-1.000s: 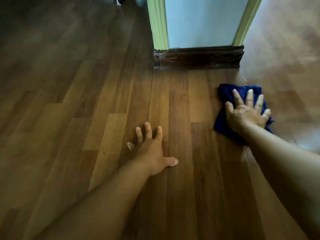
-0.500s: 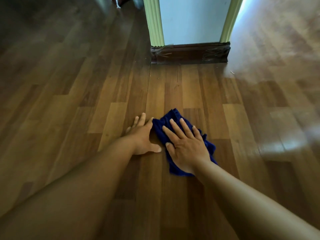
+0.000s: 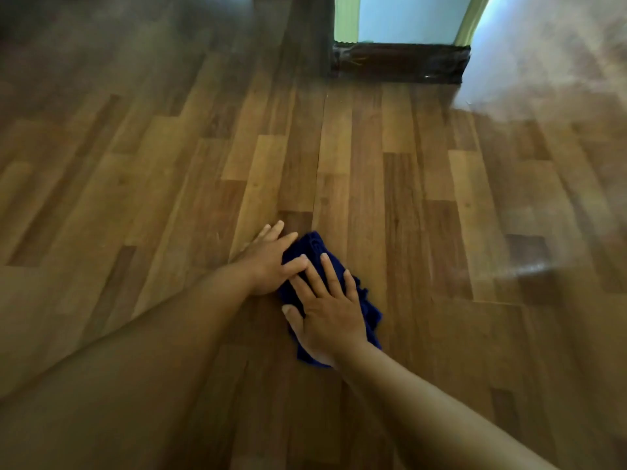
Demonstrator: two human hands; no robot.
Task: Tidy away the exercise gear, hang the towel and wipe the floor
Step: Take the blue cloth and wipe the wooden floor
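Right hand [image 3: 327,317] lies flat, fingers spread, pressing the blue cloth [image 3: 368,308] onto the wooden floor [image 3: 424,205] for wiping. Left hand [image 3: 271,262], fingers straight, braces beside it, thumb resting on the cloth's edge.

This looks like a room in a home. A brown wood-plank laminate floor [image 3: 390,184] fills the view, glossy where daylight falls on it at the right. At the far end stands a pale blue wall panel [image 3: 407,18] edged with light green ribbed trim [image 3: 346,18] above a dark brown skirting board [image 3: 400,62].
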